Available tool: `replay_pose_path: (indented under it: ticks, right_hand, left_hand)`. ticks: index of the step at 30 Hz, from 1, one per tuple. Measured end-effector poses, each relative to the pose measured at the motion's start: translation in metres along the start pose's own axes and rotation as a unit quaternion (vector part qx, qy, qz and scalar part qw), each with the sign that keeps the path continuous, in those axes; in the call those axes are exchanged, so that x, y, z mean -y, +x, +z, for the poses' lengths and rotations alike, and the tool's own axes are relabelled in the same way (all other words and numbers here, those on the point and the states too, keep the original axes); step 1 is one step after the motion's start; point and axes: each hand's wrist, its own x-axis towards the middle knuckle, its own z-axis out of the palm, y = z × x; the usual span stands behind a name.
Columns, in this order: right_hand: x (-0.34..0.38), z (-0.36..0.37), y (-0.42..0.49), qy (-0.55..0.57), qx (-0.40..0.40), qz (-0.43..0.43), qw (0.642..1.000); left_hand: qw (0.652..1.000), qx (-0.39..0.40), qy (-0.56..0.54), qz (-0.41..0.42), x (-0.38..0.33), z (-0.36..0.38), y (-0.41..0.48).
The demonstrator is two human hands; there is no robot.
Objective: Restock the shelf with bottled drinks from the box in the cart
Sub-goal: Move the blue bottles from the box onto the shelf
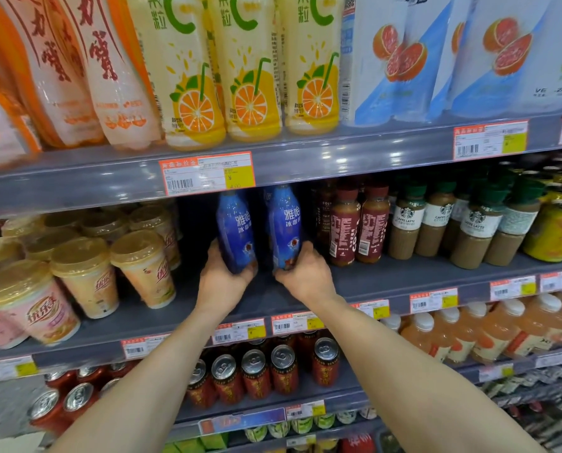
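At frame centre, my left grip (222, 279) holds the left blue bottle (235, 230) low, my right grip (305, 273) the right blue bottle (284, 227), at the middle shelf (404, 276); either may topple into the brown bottles (371, 220).

At the centre are two blue bottles (235, 230) (284, 227), at the top three yellow juice bottles (188, 76) (250, 73) (312, 70), and below two hands (222, 276) (305, 273).

The left hand (222, 273) grips one blue bottle (235, 230) near its base, and the right hand (305, 273) grips a second blue bottle (284, 225). Both stand roughly upright (the first leaning a little) at the grey shelf (387, 276), between lidded cups (142, 266) and brown coffee bottles (345, 223).
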Motion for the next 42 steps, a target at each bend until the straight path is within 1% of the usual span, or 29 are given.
replay_pose_path:
  ticks: [3, 6, 9, 12, 15, 18, 21, 23, 25, 29, 33, 36, 38, 40, 42]
  right_hand:
    - [0.004, -0.004, -0.003, -0.021, 0.014, 0.009, 1.0]
    - [0.007, -0.021, -0.014, -0.062, 0.015, 0.011, 0.998]
    - [0.004, -0.043, -0.043, -0.108, 0.008, -0.019, 0.994]
    - [-0.008, -0.062, -0.093, -0.119, 0.011, -0.068, 0.991]
    - [-0.037, -0.079, -0.15, -0.155, 0.029, -0.073, 0.985]
    - [-0.081, -0.092, -0.21, -0.194, 0.067, -0.019, 0.979]
    - [-0.13, -0.105, -0.266, -0.209, 0.112, 0.062, 0.97]
    - [-0.159, -0.118, -0.3, -0.22, 0.13, 0.117, 0.96]
    - [-0.184, -0.133, -0.329, -0.231, 0.141, 0.167, 0.948]
    - [-0.238, -0.166, -0.369, -0.255, 0.152, 0.233, 0.926]
    - [-0.302, -0.2, -0.394, -0.248, 0.168, 0.274, 0.914]
    - [-0.354, -0.22, -0.402, -0.236, 0.192, 0.293, 0.906]
    - [-0.391, -0.232, -0.405, -0.217, 0.202, 0.3, 0.907]
    - [-0.429, -0.243, -0.407, -0.211, 0.192, 0.301, 0.91]
    - [-0.465, -0.249, -0.406, -0.228, 0.215, 0.295, 0.903]
  left_hand:
    - [0.999, -0.009, 0.023, 0.024, -0.006, -0.008, -0.015]
    - [0.996, -0.022, 0.056, 0.068, -0.015, -0.016, -0.041]
    - [0.992, -0.013, 0.065, 0.104, -0.025, -0.02, -0.079]
    - [0.987, 0.041, 0.078, 0.137, -0.026, -0.012, -0.13]
    - [0.973, 0.145, 0.114, 0.136, -0.02, 0.005, -0.186]
    - [0.957, 0.233, 0.132, 0.109, -0.009, 0.024, -0.244]
    - [0.94, 0.291, 0.145, 0.102, -0.006, 0.044, -0.295]
    - [0.931, 0.319, 0.153, 0.092, -0.009, 0.056, -0.324]
    - [0.921, 0.338, 0.165, 0.099, -0.012, 0.068, -0.35]
    - [0.904, 0.372, 0.18, 0.112, -0.02, 0.097, -0.395]
    - [0.888, 0.407, 0.192, 0.094, -0.032, 0.144, -0.433]
    - [0.876, 0.434, 0.201, 0.063, -0.044, 0.193, -0.462]
    - [0.868, 0.451, 0.206, 0.035, -0.051, 0.235, -0.483]
    - [0.859, 0.468, 0.208, -0.009, -0.057, 0.278, -0.505]
    - [0.854, 0.474, 0.209, -0.048, -0.059, 0.316, -0.523]
